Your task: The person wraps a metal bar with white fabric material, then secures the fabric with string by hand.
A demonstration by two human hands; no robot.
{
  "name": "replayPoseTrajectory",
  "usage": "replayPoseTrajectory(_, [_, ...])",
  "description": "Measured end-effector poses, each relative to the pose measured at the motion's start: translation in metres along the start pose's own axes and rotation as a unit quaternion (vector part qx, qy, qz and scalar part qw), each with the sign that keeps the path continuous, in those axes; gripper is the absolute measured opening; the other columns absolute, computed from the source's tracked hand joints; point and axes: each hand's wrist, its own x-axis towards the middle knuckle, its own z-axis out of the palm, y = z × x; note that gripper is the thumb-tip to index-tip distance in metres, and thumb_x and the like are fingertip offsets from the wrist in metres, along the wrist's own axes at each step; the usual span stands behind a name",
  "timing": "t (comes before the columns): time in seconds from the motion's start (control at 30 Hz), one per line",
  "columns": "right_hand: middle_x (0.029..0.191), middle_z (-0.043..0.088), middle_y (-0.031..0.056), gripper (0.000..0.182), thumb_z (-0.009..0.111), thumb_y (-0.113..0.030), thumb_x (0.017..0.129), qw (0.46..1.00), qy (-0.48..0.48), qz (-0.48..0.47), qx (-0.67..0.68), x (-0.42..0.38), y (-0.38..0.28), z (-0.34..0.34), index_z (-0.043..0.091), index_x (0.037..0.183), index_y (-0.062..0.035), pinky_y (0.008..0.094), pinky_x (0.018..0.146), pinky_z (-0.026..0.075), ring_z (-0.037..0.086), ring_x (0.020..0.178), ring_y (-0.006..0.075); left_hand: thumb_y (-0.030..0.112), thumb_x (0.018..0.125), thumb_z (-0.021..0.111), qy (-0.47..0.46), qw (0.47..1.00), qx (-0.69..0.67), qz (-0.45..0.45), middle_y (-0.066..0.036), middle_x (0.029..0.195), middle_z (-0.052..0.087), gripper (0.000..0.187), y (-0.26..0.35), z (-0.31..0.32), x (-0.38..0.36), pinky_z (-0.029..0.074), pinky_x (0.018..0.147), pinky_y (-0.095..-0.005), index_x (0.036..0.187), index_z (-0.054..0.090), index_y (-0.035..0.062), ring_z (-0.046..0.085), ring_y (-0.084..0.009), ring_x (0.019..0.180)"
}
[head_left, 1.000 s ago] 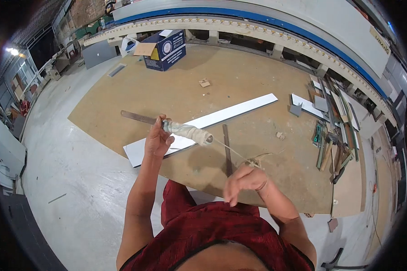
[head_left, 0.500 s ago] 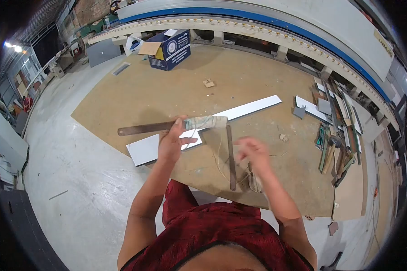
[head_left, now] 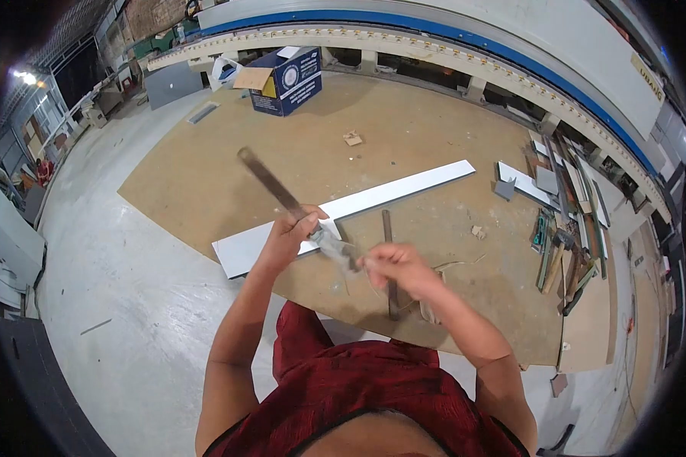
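Observation:
My left hand (head_left: 287, 240) is closed around a flat brown metal blade (head_left: 270, 183), where it meets a pale wrapped handle (head_left: 331, 247). The blade slants up and left, its end rounded. At the lower end of the handle is my right hand (head_left: 400, 268), its fingers pinched together and slightly blurred; what they hold is too small to make out. A second flat brown metal blade (head_left: 389, 297) lies on the brown board, partly behind my right hand. Under my left hand lies a long white panel strip (head_left: 396, 185) with a wider left end.
A blue cardboard box (head_left: 286, 87) with an open flap stands at the back of the brown board (head_left: 206, 167). To the right lie a hammer (head_left: 560, 255), a green-black cutter (head_left: 540, 230) and several strips (head_left: 587, 198). A long machine (head_left: 434, 46) runs behind.
The blade has swung from nearly level to a steep slant, its handle end dropping toward me. My right hand has moved left to meet the handle's end.

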Motion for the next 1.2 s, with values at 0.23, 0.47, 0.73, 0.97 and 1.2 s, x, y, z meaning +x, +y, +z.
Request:
replayPoseTrajectory(0.23, [0.062,0.054,-0.0013,0.018,0.056,-0.018,0.085,0.987,0.102,-0.078,-0.093,0.024,-0.01,-0.058,0.063,0.085,-0.0017,0.0202,0.051,0.039,0.048,0.054,0.0056,0.025,0.085,0.052,-0.15,0.917,-0.351,-0.114,0.0,0.072,0.051,0.022,-0.012,0.017,0.002,0.041,0.054,-0.021,0.095,0.054,0.0052,0.05,-0.0084,0.069])
replayPoseTrajectory(0.47, [0.069,0.058,0.0022,0.017,0.056,-0.017,0.082,0.983,0.055,-0.163,-0.063,0.032,0.018,-0.017,0.062,0.088,-0.0022,0.0234,0.06,0.044,0.054,0.062,0.0105,0.019,0.083,0.058,-0.001,0.836,-0.52,-0.174,0.0,0.081,0.058,0.021,-0.004,0.054,0.003,0.039,0.052,-0.02,0.099,0.058,0.0051,0.052,-0.0105,0.065])
replayPoseTrajectory(0.73, [0.065,0.059,0.0043,0.02,0.054,-0.015,0.084,0.958,-0.268,0.086,-0.059,0.032,0.086,-0.017,0.063,0.09,0.0018,0.0241,0.057,0.044,0.055,0.059,0.0104,0.017,0.082,0.057,0.038,0.917,-0.388,-0.09,-0.003,0.081,0.056,0.02,0.007,0.052,0.006,0.039,0.055,-0.0232,0.095,0.059,0.0022,0.052,-0.0129,0.065])
replayPoseTrajectory(0.97, [0.082,0.06,0.0052,0.03,0.055,-0.023,0.084,0.968,-0.205,0.146,0.007,0.013,0.083,-0.029,0.059,0.104,-0.0014,0.0235,0.056,0.047,0.057,0.06,0.0126,0.021,0.086,0.051,0.023,0.932,-0.349,-0.094,-0.012,0.098,0.056,0.024,0.0,0.048,0.004,0.051,0.062,-0.0368,0.103,0.051,0.0033,0.061,-0.0275,0.082])
replayPoseTrajectory(1.2, [0.092,0.059,0.0078,0.016,0.054,-0.011,0.082,0.912,0.37,-0.001,0.175,-0.018,0.104,-0.119,0.057,0.096,-0.0025,0.0254,0.05,0.046,0.058,0.059,0.0147,0.025,0.089,0.044,0.053,0.948,-0.304,-0.082,-0.015,0.105,0.051,0.03,0.002,0.037,0.002,0.053,0.063,-0.0405,0.11,0.042,0.0043,0.061,-0.0324,0.083])
